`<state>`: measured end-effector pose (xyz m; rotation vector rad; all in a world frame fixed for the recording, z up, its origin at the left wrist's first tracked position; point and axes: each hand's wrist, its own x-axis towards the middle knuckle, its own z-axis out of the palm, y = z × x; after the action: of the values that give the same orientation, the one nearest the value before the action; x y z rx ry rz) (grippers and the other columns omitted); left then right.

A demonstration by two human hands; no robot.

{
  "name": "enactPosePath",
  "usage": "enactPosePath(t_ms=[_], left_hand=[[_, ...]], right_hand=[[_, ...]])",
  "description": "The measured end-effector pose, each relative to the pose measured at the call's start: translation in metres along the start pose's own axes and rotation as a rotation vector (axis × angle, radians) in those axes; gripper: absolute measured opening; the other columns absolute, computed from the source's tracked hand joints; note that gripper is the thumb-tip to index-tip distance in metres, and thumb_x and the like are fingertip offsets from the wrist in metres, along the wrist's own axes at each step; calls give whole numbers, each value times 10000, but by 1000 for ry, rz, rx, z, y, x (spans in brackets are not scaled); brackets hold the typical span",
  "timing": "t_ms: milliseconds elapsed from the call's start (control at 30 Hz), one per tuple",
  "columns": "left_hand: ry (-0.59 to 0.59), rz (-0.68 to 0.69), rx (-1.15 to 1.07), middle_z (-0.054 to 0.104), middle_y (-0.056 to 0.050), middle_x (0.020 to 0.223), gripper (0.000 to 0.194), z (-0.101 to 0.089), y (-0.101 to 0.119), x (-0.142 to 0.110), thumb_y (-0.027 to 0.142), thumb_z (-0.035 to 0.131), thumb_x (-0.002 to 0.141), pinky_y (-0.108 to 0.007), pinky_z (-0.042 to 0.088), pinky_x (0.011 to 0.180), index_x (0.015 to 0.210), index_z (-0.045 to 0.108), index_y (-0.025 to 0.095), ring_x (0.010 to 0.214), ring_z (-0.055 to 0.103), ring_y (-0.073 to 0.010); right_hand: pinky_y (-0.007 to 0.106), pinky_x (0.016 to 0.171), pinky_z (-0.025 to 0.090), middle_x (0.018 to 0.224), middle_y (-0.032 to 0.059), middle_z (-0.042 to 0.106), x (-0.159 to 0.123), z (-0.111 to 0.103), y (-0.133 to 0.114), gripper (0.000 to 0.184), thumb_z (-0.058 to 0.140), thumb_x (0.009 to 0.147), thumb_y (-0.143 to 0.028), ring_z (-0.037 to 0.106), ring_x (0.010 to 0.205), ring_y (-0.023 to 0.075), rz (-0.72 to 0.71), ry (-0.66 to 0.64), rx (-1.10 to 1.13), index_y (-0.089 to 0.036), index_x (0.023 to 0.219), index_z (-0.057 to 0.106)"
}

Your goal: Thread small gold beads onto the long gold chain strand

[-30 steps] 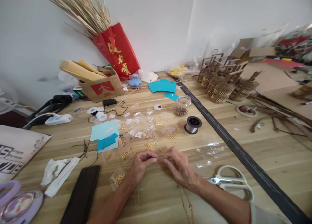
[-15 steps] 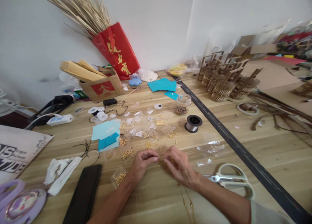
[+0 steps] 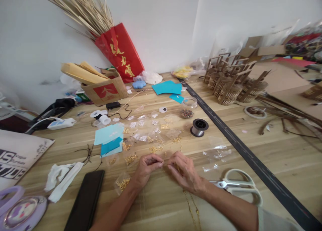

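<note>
My left hand (image 3: 144, 170) and my right hand (image 3: 184, 172) meet fingertip to fingertip low on the wooden table (image 3: 161, 204). Both pinch something tiny between thumb and forefinger; it is too small to name. A thin gold chain (image 3: 191, 207) trails from under my right hand toward me. Small clear bags of gold beads (image 3: 130, 159) and silver bits (image 3: 141, 123) lie spread just beyond my fingers. One bag of gold rings (image 3: 122, 183) rests by my left wrist.
White-handled scissors (image 3: 241, 187) lie right of my right arm, a black phone (image 3: 87, 199) at the left. A wire spool (image 3: 199, 127), a bead jar (image 3: 188, 108), blue paper (image 3: 110, 140), a cardboard box (image 3: 102, 87), a red bag of straw (image 3: 120, 51) and wooden baskets (image 3: 231, 87) stand farther back.
My hands stay in place with the fingertips pressed a little closer together. The view has shifted only slightly.
</note>
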<state>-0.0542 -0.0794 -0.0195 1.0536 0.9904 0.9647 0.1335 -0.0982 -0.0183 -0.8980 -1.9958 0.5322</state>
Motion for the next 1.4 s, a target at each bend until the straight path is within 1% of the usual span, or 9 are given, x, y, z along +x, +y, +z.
enactPosePath(t_ms=[400,567,800,967,1133,1400], left_hand=[[-4,26,36,649,-12,650,122,2,4,-1,236,776,621,-218,418,624,652,701,144,614,546,-112],[-6,36,29,641,-11,638,119,2,5,0,242,766,635,-225,425,638,660,701,145,621,544,-117],[3,39,4,638,-18,629,135,2,4,1,253,776,615,-233,424,619,669,719,144,606,541,-124],[-23,48,27,631,-21,651,130,1,4,1,266,763,637,-238,429,656,676,722,148,640,538,-130],[-24,34,38,627,-24,657,156,1,2,2,283,768,628,-243,435,654,678,715,145,641,541,-136],[17,17,14,632,-6,623,166,3,4,1,256,783,609,-222,416,614,671,680,142,594,539,-113]], right_hand=[[259,603,418,740,39,561,2,-1,-2,114,474,906,-190,512,687,151,4,19,-8,-185,886,586],[260,591,415,728,38,561,3,-1,-3,117,468,905,-180,506,670,148,-6,47,-1,-182,869,579],[260,589,423,727,35,565,3,0,-2,105,474,898,-176,515,672,149,-3,68,6,-186,854,568],[267,599,428,736,40,572,2,1,-2,111,471,904,-190,522,678,155,16,60,2,-190,878,579],[264,595,428,732,38,572,1,1,-1,105,473,906,-196,522,673,154,12,71,-2,-191,884,576],[264,599,416,747,37,571,2,0,-1,95,475,899,-173,513,683,150,2,61,17,-188,875,566]])
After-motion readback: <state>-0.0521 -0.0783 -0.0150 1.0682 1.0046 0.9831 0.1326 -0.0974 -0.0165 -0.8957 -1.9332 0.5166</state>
